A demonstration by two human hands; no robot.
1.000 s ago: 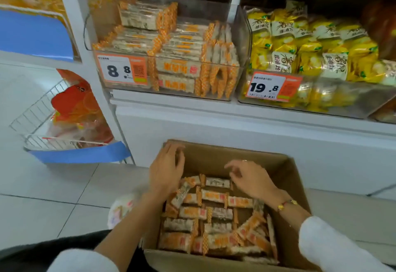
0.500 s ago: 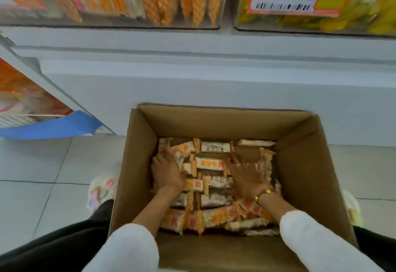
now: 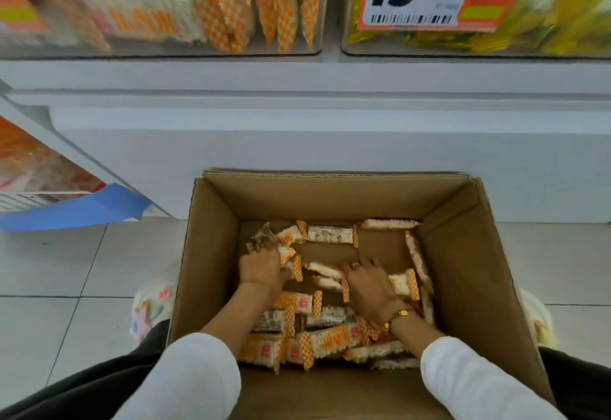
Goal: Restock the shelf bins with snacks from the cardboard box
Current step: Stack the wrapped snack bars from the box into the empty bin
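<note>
**Both hands down in box, gathering snack packs**

Left hand [image 3: 261, 271] curled around a clump of orange-white snack packs [image 3: 325, 337] near the cardboard box [image 3: 463, 287]'s left wall; fingers closed on them. Right hand [image 3: 368, 287] mid-box, fingers bent over packs, palm down; whether it actually grips any, can't tell. More packs lie loose on the box floor, most toward the near wall, a few along the far and right walls. Matching shelf bin [image 3: 165, 52] sits above and beyond the box, to its left; yellow-snack bin [image 3: 479, 51] above it, to its right.

Risks: slick wrappers, overfull handfuls, so packs likely slip out on the lift. Packs could also land in the wrong bin.
</note>
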